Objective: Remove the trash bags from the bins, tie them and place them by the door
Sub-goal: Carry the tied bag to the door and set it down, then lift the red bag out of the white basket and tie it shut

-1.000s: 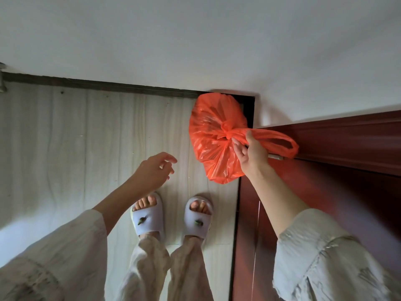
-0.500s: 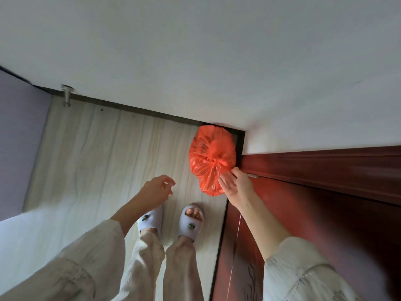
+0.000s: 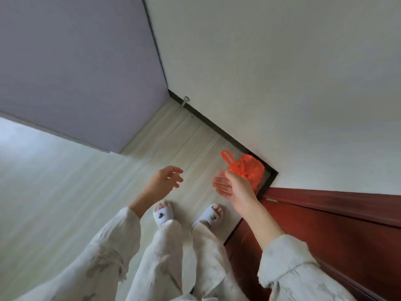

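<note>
— Where is the orange trash bag (image 3: 249, 172)?

— On the pale wood-look floor (image 3: 178, 140), in the far right corner where the white wall (image 3: 282, 83) meets the dark red door (image 3: 325, 231). It sits against the black baseboard (image 3: 217, 127), its top tied, one handle loop (image 3: 227, 157) sticking up to the left.

— Does either hand hold it?

— No. The right hand (image 3: 233, 187) hangs in front of the bag, palm up, grip wide, fingers spread, nothing in it. Whether it touches the bag, I cannot tell; it overlaps the bag's near side.

— And the left hand (image 3: 163, 183)?

— To the left, well apart from the bag, grip wide too, fingers loosely curled, empty. Below are two feet in pale slippers (image 3: 162, 216), and a metal door stopper (image 3: 185, 101) stands by the far baseboard.
</note>
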